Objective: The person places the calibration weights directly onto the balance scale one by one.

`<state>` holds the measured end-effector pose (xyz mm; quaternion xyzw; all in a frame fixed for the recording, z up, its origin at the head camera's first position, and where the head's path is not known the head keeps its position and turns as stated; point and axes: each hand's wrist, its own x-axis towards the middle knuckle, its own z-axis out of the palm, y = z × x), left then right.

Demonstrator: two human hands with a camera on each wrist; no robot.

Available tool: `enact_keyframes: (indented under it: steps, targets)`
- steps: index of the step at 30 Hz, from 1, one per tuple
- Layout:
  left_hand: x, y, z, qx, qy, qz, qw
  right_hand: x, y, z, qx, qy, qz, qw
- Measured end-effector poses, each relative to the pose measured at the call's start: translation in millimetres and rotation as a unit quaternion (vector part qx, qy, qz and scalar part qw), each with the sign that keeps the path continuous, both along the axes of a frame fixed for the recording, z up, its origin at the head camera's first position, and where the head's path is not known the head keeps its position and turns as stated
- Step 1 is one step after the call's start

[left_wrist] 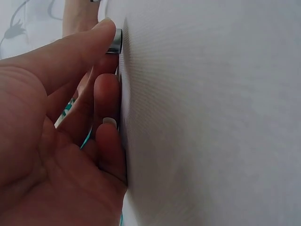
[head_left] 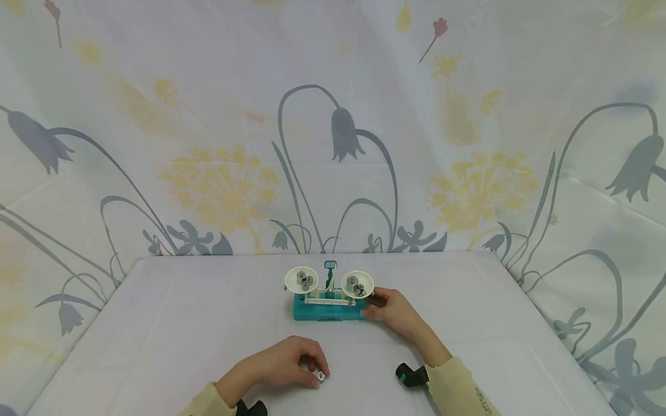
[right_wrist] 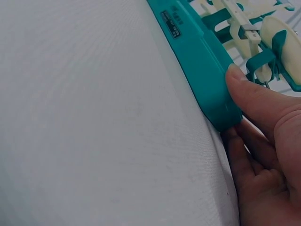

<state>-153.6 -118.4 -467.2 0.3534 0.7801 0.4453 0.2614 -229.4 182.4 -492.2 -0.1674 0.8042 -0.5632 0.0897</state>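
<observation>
A teal balance scale [head_left: 330,312] stands on the table, with two white pans up on its beam. Several metal weights [head_left: 304,281] lie in the left pan, and more metal weights [head_left: 356,286] in the right one. My right hand [head_left: 393,312] holds the right end of the base; in the right wrist view its thumb [right_wrist: 254,96] lies on the base's upper edge and the fingers are at its end. Closer to me, my left hand [head_left: 286,363] pinches a small metal weight [head_left: 320,377] between thumb and fingers, right at the tablecloth.
A white cloth [head_left: 208,306] covers the table. Behind it hangs a flower-patterned curtain [head_left: 333,190]. Black devices are worn at the left wrist [head_left: 252,409] and the right wrist [head_left: 412,375].
</observation>
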Motion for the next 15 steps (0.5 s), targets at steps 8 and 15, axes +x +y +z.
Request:
enact_keyframes:
  steps: [8,15]
  targets:
    - [-2.0,-0.4,-0.5,0.004,-0.013,-0.013,0.9998,1.0,-0.2,1.5,-0.002,-0.005,0.001,1.000]
    - [-3.1,-1.7,-0.1,0.018,-0.016,-0.021,0.9995,0.4,0.1,1.2,-0.002,-0.009,-0.002,1.000]
